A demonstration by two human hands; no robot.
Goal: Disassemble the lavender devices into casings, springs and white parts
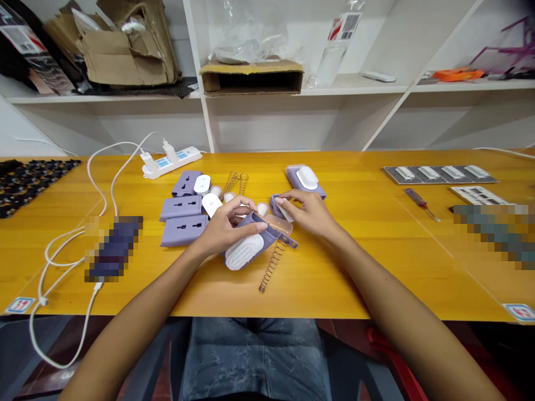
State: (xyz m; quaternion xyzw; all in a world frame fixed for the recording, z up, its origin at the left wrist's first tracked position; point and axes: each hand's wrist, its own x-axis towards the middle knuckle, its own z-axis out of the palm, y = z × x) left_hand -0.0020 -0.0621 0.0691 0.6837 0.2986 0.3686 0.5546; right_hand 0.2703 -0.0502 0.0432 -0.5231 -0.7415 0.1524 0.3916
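Observation:
My left hand (228, 223) grips a lilac plastic housing (267, 243) that lies tilted, a white bristled oval pad (244, 252) on its near face. A peach-coloured translucent piece (279, 224) shows at its far side. The fingers of my right hand (313, 213) close on a small lilac-and-white part (276, 206), partly hidden. In front of the housing lies a long coil spring (271, 270). Beyond my right hand sits a lilac unit with a white oval top (307, 178). Left of my hands are slotted lilac housings (184, 231) and white oval caps (203, 184).
More springs (230, 182) lie behind my left hand. A power strip (173, 161), white cables and a blurred phone (115, 250) are on the left. To the right are a screwdriver (420, 203) and a grey strip with white pieces (438, 175). Shelves stand behind the table.

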